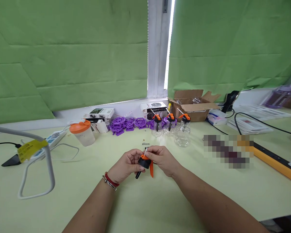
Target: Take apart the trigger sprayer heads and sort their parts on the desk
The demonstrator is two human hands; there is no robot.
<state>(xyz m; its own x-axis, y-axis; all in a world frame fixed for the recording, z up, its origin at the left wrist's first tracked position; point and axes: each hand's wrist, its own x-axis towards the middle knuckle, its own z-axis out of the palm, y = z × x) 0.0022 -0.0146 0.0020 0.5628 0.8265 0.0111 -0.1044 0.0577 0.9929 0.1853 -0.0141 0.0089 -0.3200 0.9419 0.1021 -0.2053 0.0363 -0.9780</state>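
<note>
My left hand (pixel 126 164) is closed around the black collar of a black and orange spray head (pixel 144 163), with its black tube pointing down to the left. My right hand (pixel 165 160) pinches at the top of the same spray head, by its short white stem. An orange trigger (pixel 151 170) hangs or lies just below the right fingers; whether it is attached I cannot tell. Beyond the hands a small spring (pixel 145 144) lies on the table. Farther back stand clear bottles (pixel 182 139) topped with similar orange and black spray heads (pixel 171 117).
Purple plastic parts (pixel 118 124) are piled along the back, near small printed boxes (pixel 102 113). An orange-lidded cup (pixel 83 133), a power strip (pixel 50 142) and a grey bent tube (pixel 50 171) are left. At right are a cardboard box (pixel 196 113) and an orange bar (pixel 276 161).
</note>
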